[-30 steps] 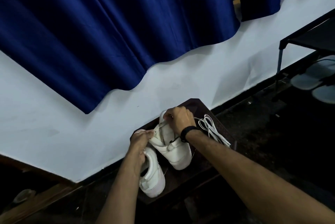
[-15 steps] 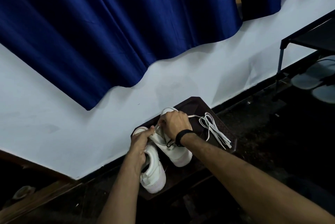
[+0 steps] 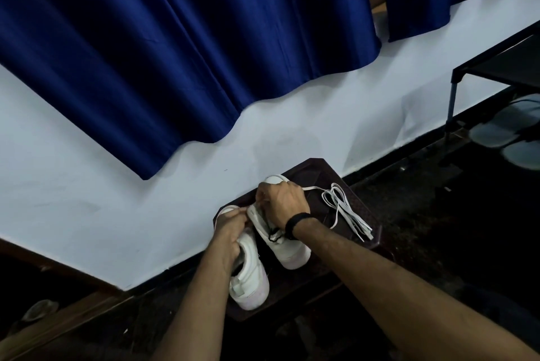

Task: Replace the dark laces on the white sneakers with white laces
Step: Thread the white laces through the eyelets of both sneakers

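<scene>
Two white sneakers stand on a small dark stool by the wall. My right hand curls over the top of the right sneaker, gripping it near the tongue. A white lace strand runs from under that hand to a bundle of white laces lying on the stool's right side. A bit of dark lace hangs at this shoe's eyelets, beside my wristband. My left hand pinches the right sneaker's upper edge, above the left sneaker.
A white wall and blue curtain stand right behind the stool. A dark metal rack stands at the right, with pale footwear under it. The floor around is dark.
The stool and shoes have shifted slightly in view. My right hand has slid down over the shoe's top, and a white lace strand now stretches from it to the bundle.
</scene>
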The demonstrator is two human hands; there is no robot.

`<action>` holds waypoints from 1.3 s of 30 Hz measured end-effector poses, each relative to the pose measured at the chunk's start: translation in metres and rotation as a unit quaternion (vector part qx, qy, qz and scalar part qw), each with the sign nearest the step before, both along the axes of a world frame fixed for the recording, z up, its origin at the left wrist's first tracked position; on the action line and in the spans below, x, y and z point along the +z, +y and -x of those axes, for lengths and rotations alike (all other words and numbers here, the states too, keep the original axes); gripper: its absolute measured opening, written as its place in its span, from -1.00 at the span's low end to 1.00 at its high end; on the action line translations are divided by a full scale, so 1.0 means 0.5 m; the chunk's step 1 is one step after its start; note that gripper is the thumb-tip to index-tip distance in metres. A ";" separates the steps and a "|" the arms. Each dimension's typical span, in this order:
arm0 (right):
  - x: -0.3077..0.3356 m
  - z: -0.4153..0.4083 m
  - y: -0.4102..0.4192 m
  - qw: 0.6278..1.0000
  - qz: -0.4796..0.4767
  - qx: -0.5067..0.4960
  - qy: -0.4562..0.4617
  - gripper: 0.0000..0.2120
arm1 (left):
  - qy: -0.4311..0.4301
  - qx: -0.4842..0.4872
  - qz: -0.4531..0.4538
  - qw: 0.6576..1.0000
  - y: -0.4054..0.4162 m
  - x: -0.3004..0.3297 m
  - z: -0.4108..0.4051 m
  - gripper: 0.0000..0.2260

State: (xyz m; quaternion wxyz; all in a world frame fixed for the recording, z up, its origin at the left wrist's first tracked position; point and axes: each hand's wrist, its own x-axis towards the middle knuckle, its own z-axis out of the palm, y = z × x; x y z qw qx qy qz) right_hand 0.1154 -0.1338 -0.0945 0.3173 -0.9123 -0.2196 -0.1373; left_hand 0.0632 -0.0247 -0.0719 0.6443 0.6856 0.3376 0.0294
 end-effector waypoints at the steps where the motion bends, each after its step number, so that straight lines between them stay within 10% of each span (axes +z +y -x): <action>1: 0.001 0.001 -0.001 1.000 -0.004 -0.001 -0.003 -0.85 | -0.001 0.007 -0.018 1.000 -0.006 0.009 0.000 -0.60; 6: -0.017 -0.011 -0.001 0.999 -0.013 -0.032 -0.020 -0.82 | -0.007 0.072 -0.171 0.983 0.022 0.007 -0.005 -0.82; 12: -0.026 -0.015 -0.004 0.995 0.046 -0.064 -0.053 -0.79 | -0.167 0.170 0.122 0.964 0.083 0.078 0.023 -0.77; 15: -0.018 -0.011 -0.012 0.995 0.064 -0.064 -0.043 -0.77 | -0.177 0.202 0.055 0.962 0.132 0.119 0.049 -0.76; 21: 0.001 -0.001 -0.022 0.993 0.112 -0.043 -0.013 -0.73 | 0.101 0.054 -0.308 0.944 0.242 0.162 0.115 -0.86; 26: 0.003 0.004 -0.022 0.992 0.113 -0.045 -0.016 -0.72 | 0.367 -0.226 -0.500 0.752 0.211 0.154 0.127 -0.83; 32: 0.000 0.006 -0.020 0.995 0.100 -0.026 -0.004 -0.68 | 0.020 -0.128 -0.461 0.878 0.133 0.084 0.064 -0.81; 39: -0.016 -0.002 -0.013 0.994 0.092 -0.044 -0.023 -0.68 | 0.055 -0.199 -0.466 0.860 0.084 0.007 -0.018 -0.83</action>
